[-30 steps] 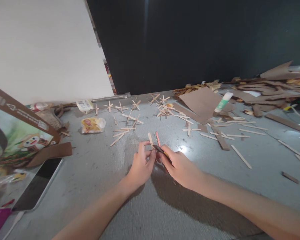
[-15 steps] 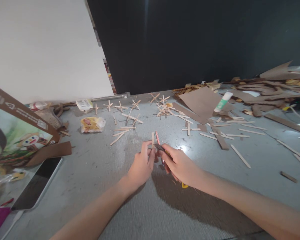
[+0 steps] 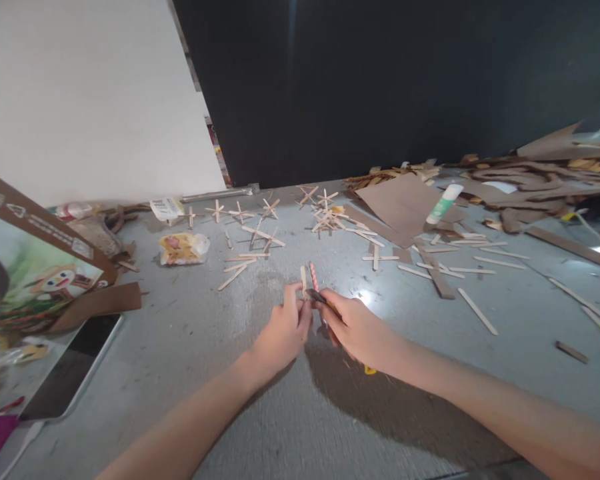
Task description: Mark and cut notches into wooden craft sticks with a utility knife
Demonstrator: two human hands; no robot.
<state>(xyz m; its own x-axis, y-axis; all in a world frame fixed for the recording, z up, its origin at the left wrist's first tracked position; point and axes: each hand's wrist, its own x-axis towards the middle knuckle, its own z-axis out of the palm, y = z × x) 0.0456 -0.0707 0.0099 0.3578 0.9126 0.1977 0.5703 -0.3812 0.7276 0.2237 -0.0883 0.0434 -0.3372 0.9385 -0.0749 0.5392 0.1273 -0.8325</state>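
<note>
A short wooden craft stick (image 3: 303, 277) stands nearly upright between the thumb and fingers of my left hand (image 3: 285, 327). My right hand (image 3: 353, 323) is closed round a craft knife (image 3: 316, 295), its dark blade reaching left to the stick just above my left thumb. Whether the blade has bitten into the wood cannot be made out. Just beyond the knife, a thin pink-and-white striped rod (image 3: 313, 275) sticks up, its lower part hidden by my right hand. A small yellow piece (image 3: 369, 370) shows below my right wrist.
Crossed craft sticks (image 3: 269, 209) stand along the back, with loose sticks (image 3: 477, 311) to the right. A glue stick (image 3: 444, 203) lies on brown cardboard (image 3: 393, 200). At left are a phone (image 3: 73, 367), a printed box (image 3: 45, 267) and a small yellow packet (image 3: 183, 249).
The craft stick leans slightly more to the left at its top. Both hands keep their grip in nearly the same place, and the whole view has shifted a little.
</note>
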